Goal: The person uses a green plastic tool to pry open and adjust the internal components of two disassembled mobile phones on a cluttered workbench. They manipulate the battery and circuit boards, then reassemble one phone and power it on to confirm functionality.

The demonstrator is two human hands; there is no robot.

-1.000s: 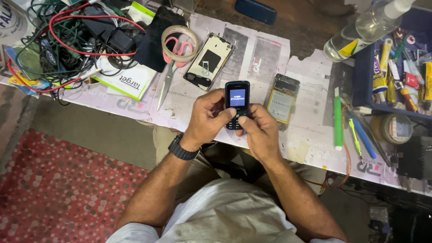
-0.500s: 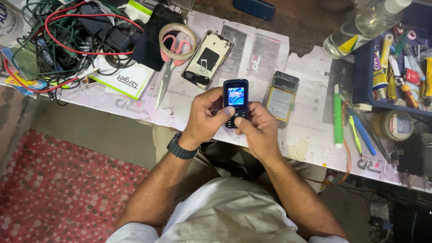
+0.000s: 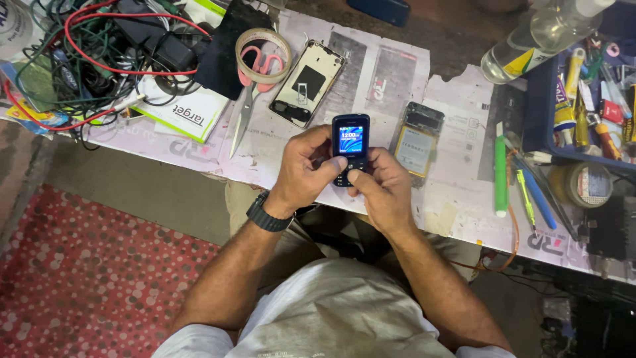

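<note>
Phone screen newly blue — both hands unmoved.

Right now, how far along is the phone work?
Looks done: the keypad phone is closed up and its screen is lit. In hand: left hand and right hand hold it, thumbs on the keys. Left: two opened phones lie on the newspaper.
</note>
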